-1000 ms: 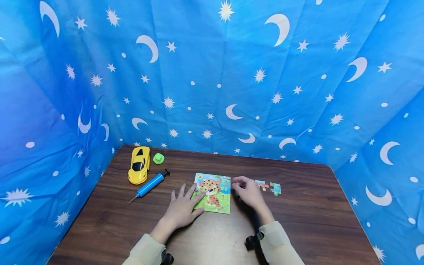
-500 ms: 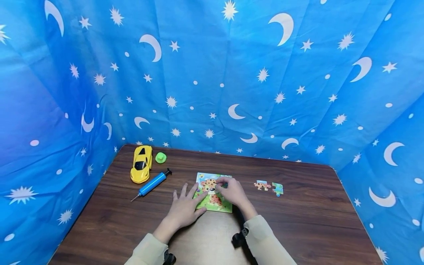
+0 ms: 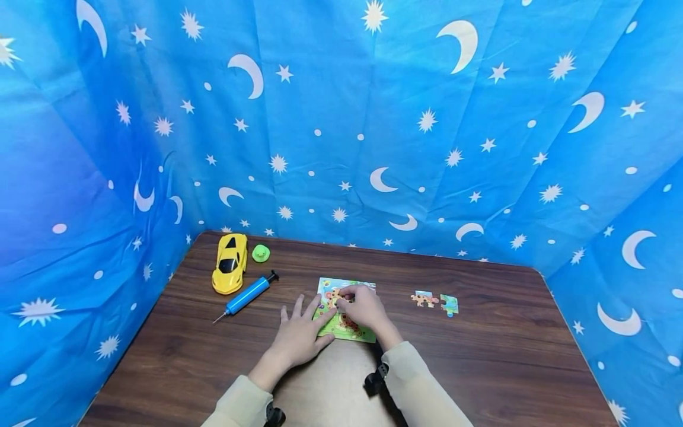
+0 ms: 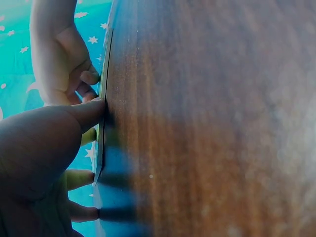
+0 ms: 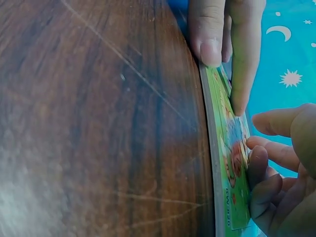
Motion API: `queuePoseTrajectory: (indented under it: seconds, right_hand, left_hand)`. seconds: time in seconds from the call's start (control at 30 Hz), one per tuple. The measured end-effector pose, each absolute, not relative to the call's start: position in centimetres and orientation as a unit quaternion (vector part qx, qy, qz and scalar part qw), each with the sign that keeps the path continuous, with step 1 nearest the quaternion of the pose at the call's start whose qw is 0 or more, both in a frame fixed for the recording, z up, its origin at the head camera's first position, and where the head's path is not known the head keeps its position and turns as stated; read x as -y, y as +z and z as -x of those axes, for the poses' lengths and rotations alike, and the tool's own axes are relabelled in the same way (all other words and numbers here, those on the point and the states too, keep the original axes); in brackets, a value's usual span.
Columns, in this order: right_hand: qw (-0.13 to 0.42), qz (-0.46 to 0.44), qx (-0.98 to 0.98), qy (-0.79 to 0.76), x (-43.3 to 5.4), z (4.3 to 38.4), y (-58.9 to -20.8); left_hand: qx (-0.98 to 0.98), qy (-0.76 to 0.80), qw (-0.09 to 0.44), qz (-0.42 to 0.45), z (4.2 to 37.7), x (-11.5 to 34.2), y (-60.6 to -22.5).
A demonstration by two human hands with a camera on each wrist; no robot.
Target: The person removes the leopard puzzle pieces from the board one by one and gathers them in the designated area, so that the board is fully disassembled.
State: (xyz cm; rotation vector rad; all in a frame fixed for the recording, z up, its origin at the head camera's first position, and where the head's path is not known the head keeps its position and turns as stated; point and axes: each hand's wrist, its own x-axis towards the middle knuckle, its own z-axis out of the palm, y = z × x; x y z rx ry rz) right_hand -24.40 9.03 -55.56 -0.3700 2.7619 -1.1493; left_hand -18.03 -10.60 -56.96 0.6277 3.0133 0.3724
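Note:
A square jigsaw puzzle (image 3: 329, 328) with a spotted cartoon leopard lies in its tray on the table, in the middle of the head view. My left hand (image 3: 297, 338) rests along its left side, fingers spread, with fingertips on the picture and thumb at the near edge. Over the leopard's head is my right hand (image 3: 365, 307), coming from the right and covering part of the picture. In the right wrist view, the right hand's thumb and index fingertips (image 5: 251, 143) are apart, close over the puzzle, and the other fingers are bent. Nothing shows between those tips.
Two loose puzzle pieces, a leopard piece (image 3: 424, 298) and a blue-green piece (image 3: 450, 305), lie right of the puzzle. A yellow toy car (image 3: 230, 264), a small green duck (image 3: 261, 253) and a blue hand pump with a needle (image 3: 248, 295) sit at the left.
My right hand has moved left from beside the puzzle's right edge onto the leopard's head. The left hand has stayed on the puzzle, and the loose pieces have not moved.

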Motion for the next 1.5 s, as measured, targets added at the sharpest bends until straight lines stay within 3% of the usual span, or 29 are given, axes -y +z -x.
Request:
queuePoseTrajectory:
  seconds: [1.5]
  right_hand:
    - [0.075, 0.097, -0.891, -0.436, -8.56, 24.12, -55.47]
  left_hand:
    - [-0.973, 0.115, 0.031, -0.198, 18.26, 10.56, -57.26]
